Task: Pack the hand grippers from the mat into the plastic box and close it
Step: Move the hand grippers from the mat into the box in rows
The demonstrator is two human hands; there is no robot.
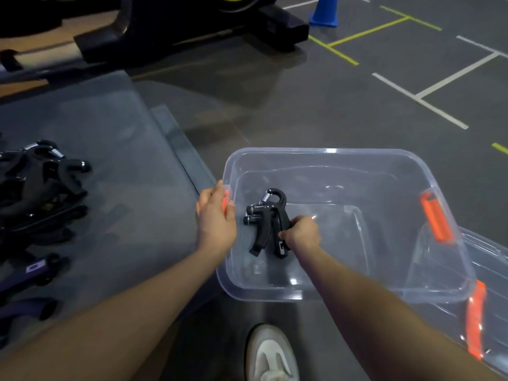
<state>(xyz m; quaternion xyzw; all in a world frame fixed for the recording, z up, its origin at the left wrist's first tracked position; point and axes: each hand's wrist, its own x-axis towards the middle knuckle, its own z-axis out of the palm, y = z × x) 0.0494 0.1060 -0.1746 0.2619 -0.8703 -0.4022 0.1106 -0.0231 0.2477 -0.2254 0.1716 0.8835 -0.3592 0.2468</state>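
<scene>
the right hand (pixel 301 233) is curling tight around the handles of black hand grippers (pixel 268 222), holding them inside the clear plastic box (pixel 384 160), toward its 9 o'clock wall. the left hand (pixel 215 215) is resting with relaxed fingers on that wall's rim by an orange latch (pixel 225 200). more hand grippers, the pile (pixel 41 182), are lying on the mat (pixel 115 160) at 9 o'clock. the lid (pixel 492 298) is sitting partly under the box at 4 o'clock.

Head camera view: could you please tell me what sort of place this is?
Probably a gym: an exercise machine's base, a blue cone on line-marked flooring, and hand grippers piled on a mat.
</scene>
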